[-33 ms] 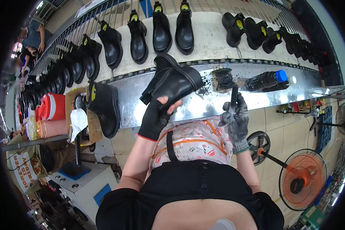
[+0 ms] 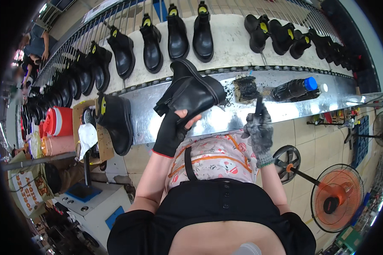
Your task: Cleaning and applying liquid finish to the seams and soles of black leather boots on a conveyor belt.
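My left hand (image 2: 173,131), in a black glove with bare fingertips, grips a black ankle boot (image 2: 193,91) by its heel-end area. The boot is tilted above the metal ledge, its toe toward the right. My right hand (image 2: 259,132), in a stained grey knitted glove, is closed round a thin dark stick-like tool (image 2: 258,104) that points up from the fist; its exact kind cannot be made out. Just beyond it a block smeared with black (image 2: 246,89) lies on the ledge, with dark crumbs beside it. Another black boot (image 2: 115,123) stands at the left end.
Several black boots (image 2: 178,38) line the pale conveyor (image 2: 230,34) behind the ledge (image 2: 149,114). Dark bottles, one with a blue cap (image 2: 310,83), lie at right. A cardboard box (image 2: 105,142) and red jug (image 2: 60,120) stand left. An orange fan (image 2: 336,197) is at lower right.
The tool in my right hand has turned slightly and its tip is a little higher. My left hand and the boot have barely moved.
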The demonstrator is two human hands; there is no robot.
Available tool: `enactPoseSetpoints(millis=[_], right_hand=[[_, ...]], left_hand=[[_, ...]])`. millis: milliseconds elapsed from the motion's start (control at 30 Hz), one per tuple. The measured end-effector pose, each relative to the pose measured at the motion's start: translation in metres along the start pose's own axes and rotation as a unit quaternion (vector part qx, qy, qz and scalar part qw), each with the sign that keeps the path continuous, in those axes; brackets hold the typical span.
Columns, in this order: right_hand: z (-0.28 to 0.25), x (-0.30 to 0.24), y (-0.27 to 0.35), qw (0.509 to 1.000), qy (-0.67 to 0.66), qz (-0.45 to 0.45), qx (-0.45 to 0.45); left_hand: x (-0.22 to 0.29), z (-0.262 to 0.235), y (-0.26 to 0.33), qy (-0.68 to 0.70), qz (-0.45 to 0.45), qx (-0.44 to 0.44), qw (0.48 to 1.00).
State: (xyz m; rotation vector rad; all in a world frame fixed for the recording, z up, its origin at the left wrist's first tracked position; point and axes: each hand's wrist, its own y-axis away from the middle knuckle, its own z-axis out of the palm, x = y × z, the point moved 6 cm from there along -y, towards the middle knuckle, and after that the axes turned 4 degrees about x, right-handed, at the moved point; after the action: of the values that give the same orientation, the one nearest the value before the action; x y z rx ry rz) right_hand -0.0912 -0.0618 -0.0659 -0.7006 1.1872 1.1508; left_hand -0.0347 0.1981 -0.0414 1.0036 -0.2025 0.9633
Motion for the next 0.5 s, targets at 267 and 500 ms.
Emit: enactPoseSetpoints(millis=[267, 500], right_hand=[[-0.042, 0.063, 0.012, 0.979, 0.147, 0.121, 0.073], [-0.045, 0.149, -0.027, 0.86, -0.458, 0.226, 0.011]], left_hand=[[0.057, 0.083, -0.057, -0.271, 0.107, -0.133, 0.947], [0.063, 0.157, -0.251, -0.294, 0.048, -0.11, 0.948]])
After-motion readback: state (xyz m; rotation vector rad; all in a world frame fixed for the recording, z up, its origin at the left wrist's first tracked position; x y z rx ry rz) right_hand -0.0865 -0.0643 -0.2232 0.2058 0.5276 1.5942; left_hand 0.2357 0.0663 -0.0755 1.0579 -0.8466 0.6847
